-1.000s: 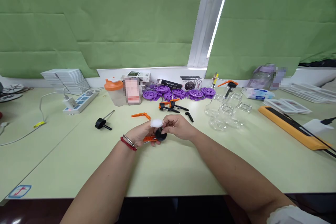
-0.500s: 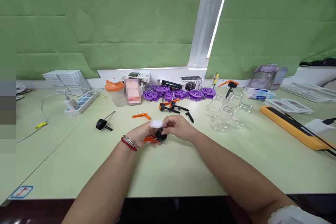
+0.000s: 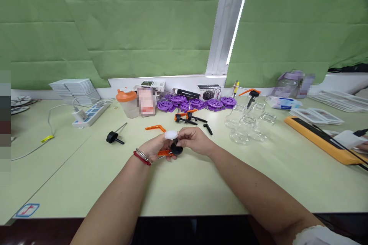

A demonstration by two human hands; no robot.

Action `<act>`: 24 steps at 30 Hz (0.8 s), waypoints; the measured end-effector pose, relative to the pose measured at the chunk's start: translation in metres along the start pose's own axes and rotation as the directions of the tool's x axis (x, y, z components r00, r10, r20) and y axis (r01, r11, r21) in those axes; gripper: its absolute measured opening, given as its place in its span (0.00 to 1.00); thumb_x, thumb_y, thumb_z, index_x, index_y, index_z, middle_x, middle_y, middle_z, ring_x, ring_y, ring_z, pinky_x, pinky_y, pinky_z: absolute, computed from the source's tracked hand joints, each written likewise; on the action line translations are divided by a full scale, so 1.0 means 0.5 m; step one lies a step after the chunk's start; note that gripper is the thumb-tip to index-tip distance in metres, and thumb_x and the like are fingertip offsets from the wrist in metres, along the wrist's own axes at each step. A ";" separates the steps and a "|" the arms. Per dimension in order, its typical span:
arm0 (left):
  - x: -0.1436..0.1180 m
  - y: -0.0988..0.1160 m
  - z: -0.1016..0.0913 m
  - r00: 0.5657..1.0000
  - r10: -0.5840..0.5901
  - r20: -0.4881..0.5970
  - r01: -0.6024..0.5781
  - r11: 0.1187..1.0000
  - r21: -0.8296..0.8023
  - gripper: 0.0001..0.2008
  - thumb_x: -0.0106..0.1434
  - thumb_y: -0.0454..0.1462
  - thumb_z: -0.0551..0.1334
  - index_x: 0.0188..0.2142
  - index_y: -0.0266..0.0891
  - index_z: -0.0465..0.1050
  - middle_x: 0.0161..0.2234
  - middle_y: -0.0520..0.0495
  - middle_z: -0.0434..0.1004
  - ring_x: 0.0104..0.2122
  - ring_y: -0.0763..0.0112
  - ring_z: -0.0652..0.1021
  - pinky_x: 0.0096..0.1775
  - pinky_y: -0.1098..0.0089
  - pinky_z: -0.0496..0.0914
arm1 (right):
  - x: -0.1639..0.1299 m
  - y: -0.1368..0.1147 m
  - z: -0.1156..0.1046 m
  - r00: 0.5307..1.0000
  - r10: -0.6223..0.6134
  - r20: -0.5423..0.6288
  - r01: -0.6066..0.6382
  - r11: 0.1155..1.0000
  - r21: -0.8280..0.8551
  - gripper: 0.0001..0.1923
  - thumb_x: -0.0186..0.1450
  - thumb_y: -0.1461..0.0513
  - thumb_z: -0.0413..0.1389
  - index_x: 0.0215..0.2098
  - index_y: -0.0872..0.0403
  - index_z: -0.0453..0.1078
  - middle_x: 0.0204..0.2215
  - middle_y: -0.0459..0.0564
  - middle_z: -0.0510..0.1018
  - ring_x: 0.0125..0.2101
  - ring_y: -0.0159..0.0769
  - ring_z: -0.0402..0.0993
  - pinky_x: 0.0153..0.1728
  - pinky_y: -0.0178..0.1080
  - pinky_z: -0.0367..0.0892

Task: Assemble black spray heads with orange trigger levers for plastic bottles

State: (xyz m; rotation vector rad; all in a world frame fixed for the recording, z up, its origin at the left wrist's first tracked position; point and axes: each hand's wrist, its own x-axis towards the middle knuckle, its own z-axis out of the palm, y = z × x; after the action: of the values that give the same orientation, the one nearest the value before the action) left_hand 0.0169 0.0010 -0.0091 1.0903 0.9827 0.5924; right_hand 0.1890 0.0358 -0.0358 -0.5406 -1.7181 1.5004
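Note:
Both my hands meet over the middle of the pale green table (image 3: 184,187). My left hand (image 3: 156,146), with a red and silver bracelet at the wrist and a white cover on the thumb tip, holds an orange lever piece (image 3: 164,152). My right hand (image 3: 193,139) pinches a small black round part (image 3: 176,149) that sits against the orange piece. How the two pieces join is hidden by my fingers.
Loose black and orange parts (image 3: 188,118), an orange lever (image 3: 155,127) and a black knob with a rod (image 3: 114,135) lie beyond my hands. Purple discs (image 3: 198,103), small boxes and an orange-lidded cup (image 3: 126,102) line the back. Clear glass jars (image 3: 247,122) stand right; a power strip (image 3: 87,111) lies left.
My hands have stayed together on the same parts with only slight finger motion. The view has tilted a little, and a person's fingers have come in at the far right edge.

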 end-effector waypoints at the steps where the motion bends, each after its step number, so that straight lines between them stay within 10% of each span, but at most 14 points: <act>1: 0.000 0.001 0.001 1.000 0.000 -0.002 0.000 1.000 -0.004 0.21 0.51 0.52 0.57 0.35 0.37 0.63 0.27 0.46 0.71 0.23 0.64 0.75 0.20 0.71 0.64 | 0.000 0.001 -0.001 1.000 -0.015 -0.002 0.015 1.000 -0.009 0.11 0.48 0.60 0.66 0.27 0.56 0.72 0.27 0.45 0.72 0.28 0.31 0.70 0.31 0.36 0.66; 24: 0.007 0.003 -0.001 1.000 -0.025 0.016 0.025 0.999 0.034 0.23 0.50 0.55 0.57 0.31 0.36 0.66 0.26 0.45 0.71 0.23 0.66 0.75 0.20 0.72 0.65 | -0.001 0.012 -0.006 0.998 0.034 -0.053 -0.033 0.999 0.021 0.16 0.42 0.59 0.68 0.24 0.57 0.69 0.22 0.43 0.73 0.23 0.29 0.69 0.28 0.34 0.66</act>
State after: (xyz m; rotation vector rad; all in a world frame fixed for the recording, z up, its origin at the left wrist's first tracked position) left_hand 0.0179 0.0046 -0.0088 1.1100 0.9942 0.5475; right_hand 0.1909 0.0387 -0.0416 -0.5968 -1.6592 1.5116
